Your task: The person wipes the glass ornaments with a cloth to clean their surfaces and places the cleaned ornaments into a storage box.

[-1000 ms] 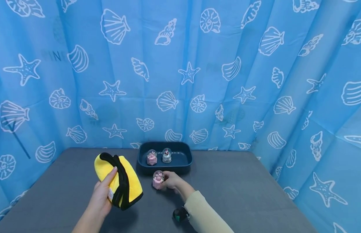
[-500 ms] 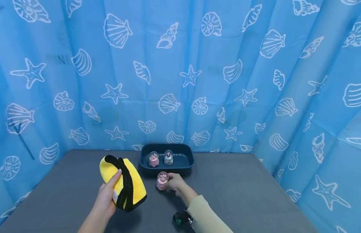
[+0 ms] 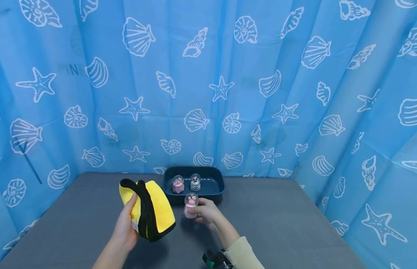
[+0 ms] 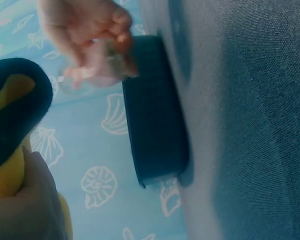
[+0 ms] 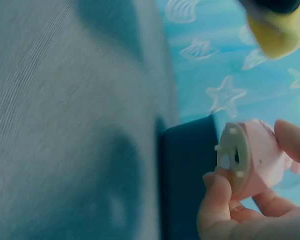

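My left hand point(image 3: 125, 228) grips a folded yellow cloth point(image 3: 162, 209) with black edging, held over the table left of centre. In my right hand point(image 3: 211, 215) is a pink snow globe point(image 3: 190, 211), pinched by its base and held upright just in front of the tray. The right wrist view shows the underside of its base point(image 5: 234, 155), pale with small feet, raised off the table. Inside the dark blue tray point(image 3: 213, 183) stand another pink snow globe point(image 3: 178, 185) and a white one point(image 3: 195, 182) with a small dark-and-red figure.
A grey cloth-covered table point(image 3: 279, 216) spreads out around the hands. Behind it hangs a blue curtain point(image 3: 208, 93) printed with white shells and starfish, close to the tray's back. A black strapped device point(image 3: 216, 259) sits at my right wrist.
The pink snow globe in my right hand has risen off the table and turned slightly, its figure now facing differently. The left hand with the cloth has shifted slightly right in view.
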Demonstrator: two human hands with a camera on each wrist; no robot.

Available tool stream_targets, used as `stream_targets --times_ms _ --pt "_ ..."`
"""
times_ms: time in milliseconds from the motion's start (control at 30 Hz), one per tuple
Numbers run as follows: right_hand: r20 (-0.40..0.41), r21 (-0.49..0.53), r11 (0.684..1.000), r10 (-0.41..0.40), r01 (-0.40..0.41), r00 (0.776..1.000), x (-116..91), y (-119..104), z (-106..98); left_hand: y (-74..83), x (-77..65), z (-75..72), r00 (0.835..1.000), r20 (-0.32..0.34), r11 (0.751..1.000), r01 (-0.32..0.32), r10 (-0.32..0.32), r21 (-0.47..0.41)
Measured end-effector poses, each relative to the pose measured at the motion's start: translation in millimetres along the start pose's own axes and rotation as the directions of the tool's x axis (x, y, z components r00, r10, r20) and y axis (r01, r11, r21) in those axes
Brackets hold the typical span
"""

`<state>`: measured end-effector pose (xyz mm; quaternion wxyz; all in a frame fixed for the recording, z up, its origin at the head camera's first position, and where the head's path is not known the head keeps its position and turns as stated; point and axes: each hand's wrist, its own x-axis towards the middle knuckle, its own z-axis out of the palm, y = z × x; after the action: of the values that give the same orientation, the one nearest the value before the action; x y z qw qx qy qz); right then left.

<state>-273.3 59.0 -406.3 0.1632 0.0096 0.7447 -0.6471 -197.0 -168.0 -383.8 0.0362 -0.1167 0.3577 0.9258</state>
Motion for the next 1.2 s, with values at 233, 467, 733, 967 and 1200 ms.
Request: stream_targets --times_ms 233,467,733,967,1200 --pt "0.009 0.039 0.998 -0.059 0.058 0.998 -18 -18 0 -1.0 2.1 0.5 1.0 -0.006 1.0 -0.017 0.017 -0.013" --pt "0.063 0.08 0.99 -0.124 0.118 0.99 -26 -27 3 -0.6 2.9 3.2 0.999 0.033 0.999 -0.042 0.043 -0.028" --pt "0.147 0.106 0.973 -0.218 0.204 0.965 -35 -34 11 -11.6 3.0 19.1 0.991 0.09 0.986 -0.11 0.099 0.123" --pt "0.052 -0.093 0.92 -0.376 0.38 0.925 -40 -31 20 -28.2 3.5 36.8 0.98 0.131 0.909 -0.191 0.152 0.371" --pt "0.056 -0.486 0.627 -0.672 0.608 0.738 -40 -18 36 -46.3 7.8 40.1 0.97 0.125 0.787 -0.243 0.21 0.567"
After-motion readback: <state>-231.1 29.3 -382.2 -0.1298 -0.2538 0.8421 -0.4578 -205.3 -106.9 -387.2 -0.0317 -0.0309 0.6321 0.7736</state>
